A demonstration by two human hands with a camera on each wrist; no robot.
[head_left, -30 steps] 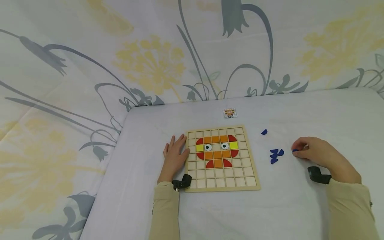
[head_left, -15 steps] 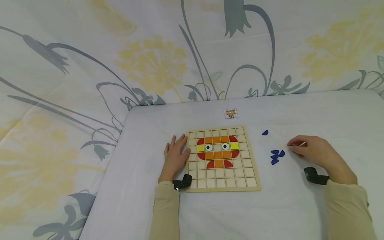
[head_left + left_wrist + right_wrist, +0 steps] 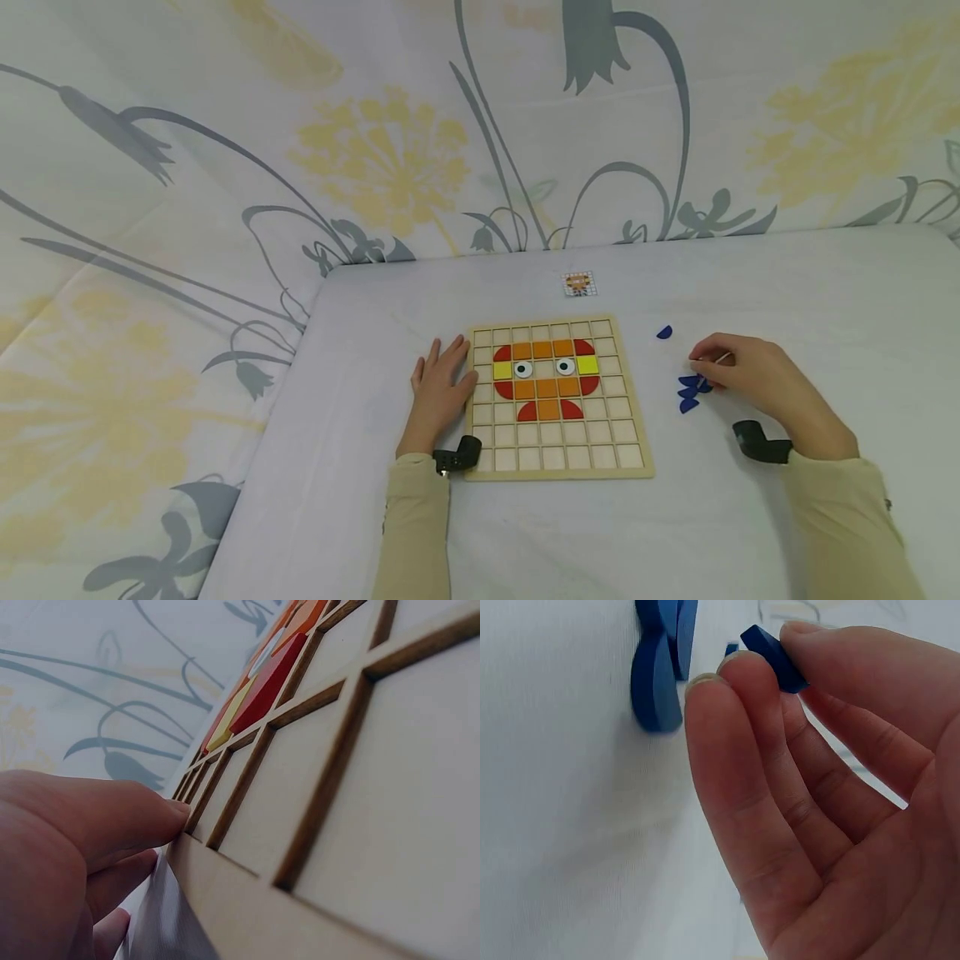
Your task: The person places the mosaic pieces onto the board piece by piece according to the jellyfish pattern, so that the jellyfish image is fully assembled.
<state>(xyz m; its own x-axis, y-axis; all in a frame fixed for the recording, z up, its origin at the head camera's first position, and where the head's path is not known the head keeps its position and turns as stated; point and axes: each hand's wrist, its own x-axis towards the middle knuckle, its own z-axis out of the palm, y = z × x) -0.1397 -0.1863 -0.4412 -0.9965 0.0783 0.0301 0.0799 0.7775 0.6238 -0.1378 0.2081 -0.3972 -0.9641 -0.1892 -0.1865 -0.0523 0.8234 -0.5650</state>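
Observation:
A wooden grid board (image 3: 558, 476) lies on the table, with red, orange and yellow tiles and two eye tiles set in its squares. At its left edge rests my left hand (image 3: 437, 392), fingers extended; in the left wrist view the thumb (image 3: 161, 814) touches the board's side. My right hand (image 3: 753, 379) is over the right end of a small cluster of blue rounded pieces (image 3: 687, 405). Between thumb and fingers it pinches one blue rounded tile (image 3: 772, 658), visible in the right wrist view; in the head view the fingers mostly hide it.
A single blue piece (image 3: 664, 332) lies apart, beyond the cluster. Behind the board is a small picture card (image 3: 580, 284) with a gridded pattern. A flower-printed cloth (image 3: 390, 167) rises at the back and left of the white-covered table (image 3: 600, 533).
My right hand has moved left from beside the blue cluster to above its right end, keeping its pinch. The left hand stays at the board's edge.

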